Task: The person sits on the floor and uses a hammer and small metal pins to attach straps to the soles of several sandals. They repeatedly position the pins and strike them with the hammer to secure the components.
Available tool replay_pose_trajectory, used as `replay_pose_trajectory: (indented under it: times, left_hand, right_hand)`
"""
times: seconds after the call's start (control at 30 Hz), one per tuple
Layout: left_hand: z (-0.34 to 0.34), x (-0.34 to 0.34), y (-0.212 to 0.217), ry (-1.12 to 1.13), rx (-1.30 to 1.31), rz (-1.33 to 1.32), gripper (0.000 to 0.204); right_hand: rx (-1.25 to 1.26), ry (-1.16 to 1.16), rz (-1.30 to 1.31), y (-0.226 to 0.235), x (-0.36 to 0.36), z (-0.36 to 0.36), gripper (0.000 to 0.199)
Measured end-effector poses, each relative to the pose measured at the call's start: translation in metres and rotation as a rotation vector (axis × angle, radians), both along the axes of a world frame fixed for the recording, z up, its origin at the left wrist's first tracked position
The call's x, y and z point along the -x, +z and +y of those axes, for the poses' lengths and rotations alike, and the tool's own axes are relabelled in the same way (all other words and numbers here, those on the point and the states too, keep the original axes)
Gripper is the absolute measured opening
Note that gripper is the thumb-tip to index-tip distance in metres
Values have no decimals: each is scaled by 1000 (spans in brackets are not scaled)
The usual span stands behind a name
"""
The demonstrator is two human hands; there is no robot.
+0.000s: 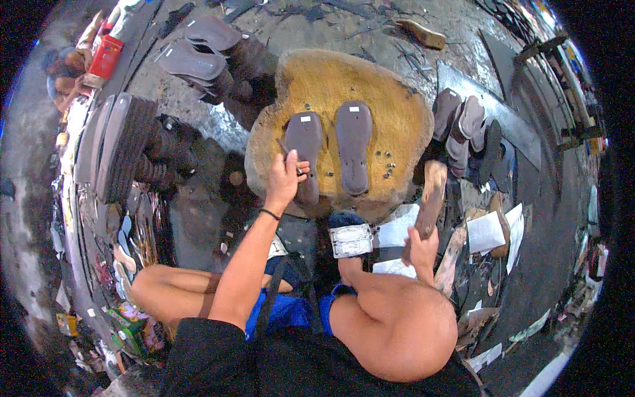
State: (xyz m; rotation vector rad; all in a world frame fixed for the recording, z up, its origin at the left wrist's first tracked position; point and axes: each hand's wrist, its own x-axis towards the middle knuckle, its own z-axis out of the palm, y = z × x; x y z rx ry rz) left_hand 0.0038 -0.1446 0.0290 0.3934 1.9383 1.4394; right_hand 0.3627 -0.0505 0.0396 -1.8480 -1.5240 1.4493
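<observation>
Two dark brown sandal soles lie side by side on a broad, yellowish wooden block [403, 112]. The left sole [304, 129] is partly covered by my left hand [284, 177], which is closed around a thin, dark rod-like tool [282, 143] over the sole's lower half. The right sole [354, 142] lies uncovered, with small holes and a pale label at its far end. My right hand [422, 250] grips a thick wooden club [432, 192], raised beside the block's near right edge. Small dark cut bits [388, 164] are scattered on the block.
Stacked soles [114, 149] stand at the left, with more soles [192, 61] at the far left. At the right are further soles [471, 114], a metal sheet [519, 129] and white papers [486, 233]. A wooden shoe last [423, 34] lies beyond the block. Another person [65, 79] sits upper left.
</observation>
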Motion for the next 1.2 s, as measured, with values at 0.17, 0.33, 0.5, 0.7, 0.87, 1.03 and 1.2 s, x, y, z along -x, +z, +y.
replay_pose_trajectory:
  times: [0.17, 0.33, 0.5, 0.7, 0.87, 1.03, 1.2]
  left_hand:
    - [-53, 20, 12, 302, -184, -192, 34]
    - [-82, -10, -2, 314, -289, -363, 34]
    - [-53, 41, 46, 454, -432, -210, 15]
    - [19, 175, 97, 367, 26, 883, 62]
    - [75, 216, 98, 248, 494, 1217, 93]
    - [91, 226, 75, 352, 484, 1093, 92]
    - [55, 244, 99, 649, 295, 937, 74]
  right_hand:
    - [-690, 356, -654, 0, -9, -8, 67]
    - [-762, 726, -204, 18, 154, -10, 77]
    - [-640, 679, 207, 12, 202, -1, 67]
    - [-667, 1166, -111, 22, 233, -51, 76]
    - [-733, 988, 78, 5, 216, -38, 76]
    - [-1031, 656, 8, 25, 139, 33, 70]
    - [-1084, 397, -536, 87, 106, 103, 64]
